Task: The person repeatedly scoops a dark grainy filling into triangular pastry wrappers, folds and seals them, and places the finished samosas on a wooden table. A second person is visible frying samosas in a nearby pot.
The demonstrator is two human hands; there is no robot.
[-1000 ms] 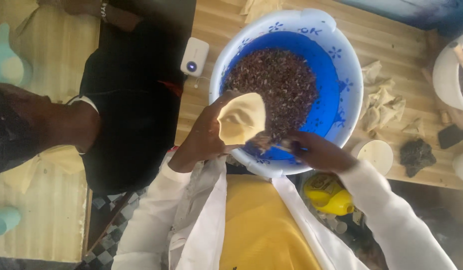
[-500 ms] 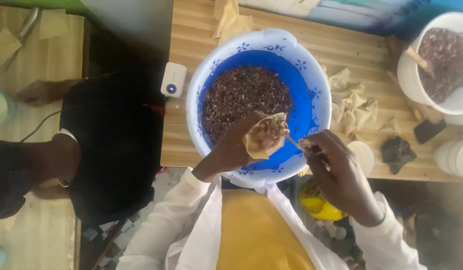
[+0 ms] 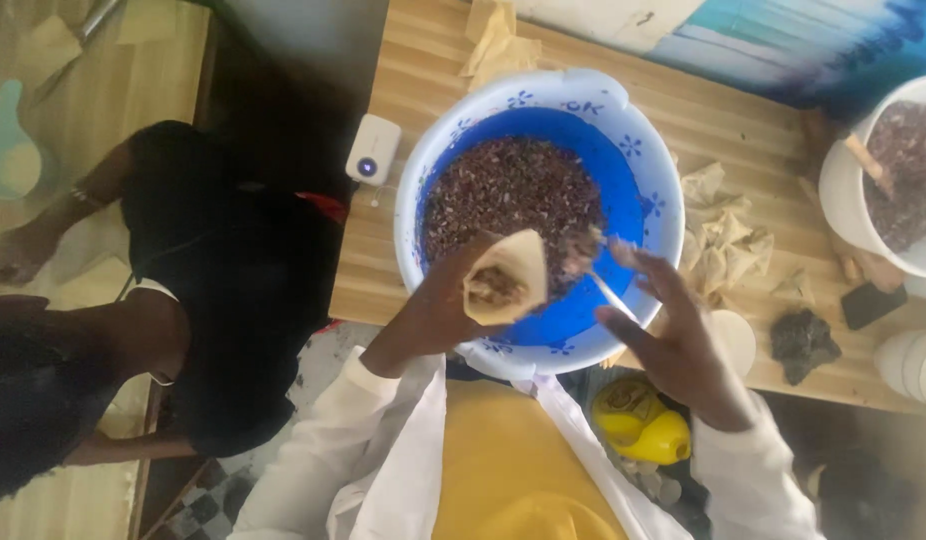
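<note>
Landmark: the blue plastic basin (image 3: pixel 633 130) on the wooden table.

- Small white device (image 3: pixel 373 150), rounded square, just left of the basin rim at the table's left edge. A small round blue-violet lit spot on its face; too small to tell whether it is a screen or a lamp.
- Yellow plastic container (image 3: pixel 641 423), rounded, glossy, below the basin's lower right rim, off the table edge. Darker patch on its top, perhaps a label; blurred.
- Dark flat rectangular object (image 3: pixel 873 305), well right of the basin, beside a white bucket; may be a phone, its face dark.

No signs or printed packages made out elsewhere.
</note>
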